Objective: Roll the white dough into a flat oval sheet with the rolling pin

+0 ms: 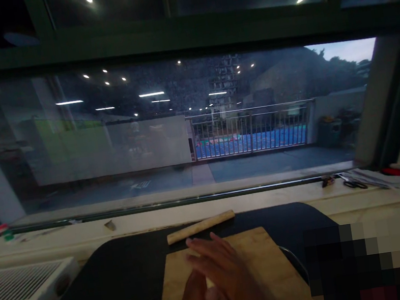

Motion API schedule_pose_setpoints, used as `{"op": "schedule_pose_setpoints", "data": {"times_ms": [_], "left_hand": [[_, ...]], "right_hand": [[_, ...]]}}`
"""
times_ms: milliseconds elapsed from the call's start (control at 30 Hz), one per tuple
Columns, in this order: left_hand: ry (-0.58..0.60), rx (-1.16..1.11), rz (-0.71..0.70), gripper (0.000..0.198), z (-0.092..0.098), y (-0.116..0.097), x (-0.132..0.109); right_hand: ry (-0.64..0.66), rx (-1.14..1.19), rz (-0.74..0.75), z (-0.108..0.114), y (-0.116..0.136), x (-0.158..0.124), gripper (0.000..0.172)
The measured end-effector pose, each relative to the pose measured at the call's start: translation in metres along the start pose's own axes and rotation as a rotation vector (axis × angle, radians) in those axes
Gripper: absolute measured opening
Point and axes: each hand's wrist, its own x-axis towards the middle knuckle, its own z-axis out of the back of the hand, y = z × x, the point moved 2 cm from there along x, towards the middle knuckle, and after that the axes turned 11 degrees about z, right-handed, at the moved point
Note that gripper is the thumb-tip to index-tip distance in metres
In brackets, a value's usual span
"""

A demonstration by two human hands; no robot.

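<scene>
Both of my hands are pressed together over the wooden board point(273, 274), palms facing. My right hand point(227, 268) lies over the left, its fingers fairly straight and slanting up to the left. Underneath, my left hand point(193, 297) is partly covered and its fingers are mostly hidden. A small pale patch shows between the palms; what it is I cannot make out. Just beyond the board, a short wooden rolling pin point(200, 227) lies at a slant on the black table point(121, 280).
A curved shiny rim point(295, 260) shows beside the board's right edge. Scissors point(356, 184) and papers point(378, 177) lie on the windowsill point(266, 200), with a small red-capped container point(5, 233) at its left. A white radiator point(26, 288) stands left of the table. The lower right is pixelated.
</scene>
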Motion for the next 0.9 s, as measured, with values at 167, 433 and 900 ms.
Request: {"op": "schedule_pose_setpoints", "data": {"times_ms": [167,433,900], "left_hand": [[0.04,-0.017,-0.044,0.042,-0.004,-0.026,0.013],[0.376,0.318,-0.322,0.051,-0.034,-0.007,0.023],[0.063,0.845,-0.38,0.038,0.068,0.001,0.114]], "right_hand": [[-0.169,0.196,-0.343,0.038,-0.033,-0.014,0.041],[-0.305,0.206,-0.555,0.043,-0.068,-0.031,0.035],[0.138,0.018,-0.648,0.062,-0.128,-0.076,0.034]]}}
